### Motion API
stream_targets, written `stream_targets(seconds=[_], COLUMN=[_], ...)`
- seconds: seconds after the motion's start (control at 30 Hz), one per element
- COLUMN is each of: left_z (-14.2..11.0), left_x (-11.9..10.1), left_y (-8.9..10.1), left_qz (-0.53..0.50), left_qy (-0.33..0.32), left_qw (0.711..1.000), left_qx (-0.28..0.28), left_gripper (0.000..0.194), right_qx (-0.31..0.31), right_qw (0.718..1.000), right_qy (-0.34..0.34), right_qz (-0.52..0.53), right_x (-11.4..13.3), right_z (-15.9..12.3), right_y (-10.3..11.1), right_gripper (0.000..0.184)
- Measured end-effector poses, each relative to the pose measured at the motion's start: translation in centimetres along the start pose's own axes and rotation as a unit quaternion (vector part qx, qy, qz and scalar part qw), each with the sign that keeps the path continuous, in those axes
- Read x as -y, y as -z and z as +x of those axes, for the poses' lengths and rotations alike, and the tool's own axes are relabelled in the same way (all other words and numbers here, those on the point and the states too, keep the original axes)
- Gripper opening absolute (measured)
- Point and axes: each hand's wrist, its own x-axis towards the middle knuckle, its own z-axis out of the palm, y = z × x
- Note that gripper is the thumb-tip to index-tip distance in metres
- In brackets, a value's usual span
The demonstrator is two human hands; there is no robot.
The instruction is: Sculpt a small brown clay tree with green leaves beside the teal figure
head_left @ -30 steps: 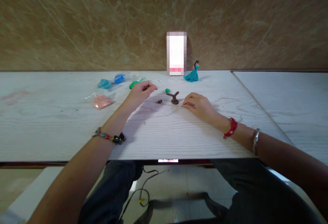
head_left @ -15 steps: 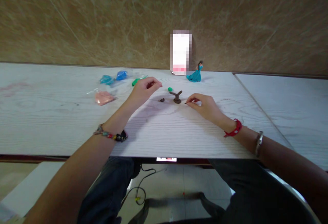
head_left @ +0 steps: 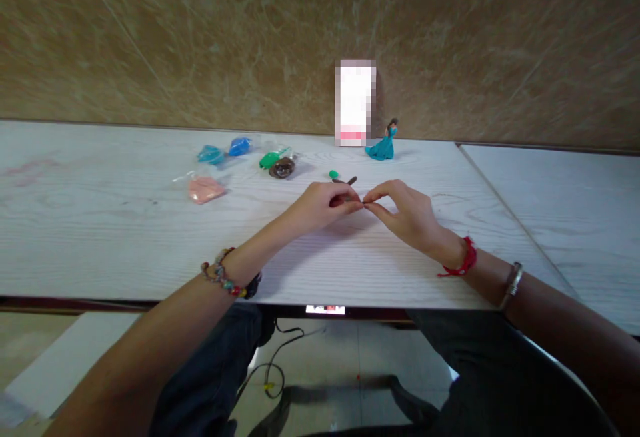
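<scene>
My right hand (head_left: 407, 214) pinches a tiny dark brown piece of clay (head_left: 365, 204) between thumb and forefinger. Thumb and fingers of my left hand (head_left: 333, 204) close on the other end of that piece, so the fingertips of both hands meet. Just behind them stands a forked brown clay model (head_left: 353, 180); only its two upper arms show, since my left hand covers its base. A small green clay ball (head_left: 333, 174) lies beyond the fork. The little brown lump seen earlier is hidden by my left hand.
Bags of brown (head_left: 283, 168), green (head_left: 269, 160), blue (head_left: 241, 146), teal (head_left: 211, 154) and pink clay (head_left: 205, 190) lie to the left. A blurred-out phone-like screen (head_left: 355, 104) leans on the wall, beside a figurine in a teal dress (head_left: 383, 148).
My left hand has come right and nearer to me, meeting my right hand at the tiny brown piece. This uncovers the brown clay bag and hides the model's base. My right hand barely moved.
</scene>
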Motion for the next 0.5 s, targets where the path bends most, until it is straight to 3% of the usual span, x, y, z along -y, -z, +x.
stream_targets(seconds=[0.2,0.37,0.5], left_z=[0.13,0.22,0.2], left_x=[0.42,0.34,0.46], left_y=[-0.37,-0.47,-0.01], left_qz=[-0.05,-0.084,-0.059], left_qy=[0.011,0.022,0.046], left_qw=[0.999,0.996,0.995], left_qx=[0.009,0.009,-0.061], left_gripper=[0.017,0.015,0.008], right_qx=[0.022,0.005,-0.006], right_qw=[1.0,0.999,0.998], right_qy=[0.013,0.028,-0.003], right_qz=[0.011,0.026,0.063], right_x=[0.37,0.43,0.02], right_z=[-0.07,-0.01,0.27], right_y=[-0.17,-0.3,-0.03], right_gripper=[0.005,0.004,0.006])
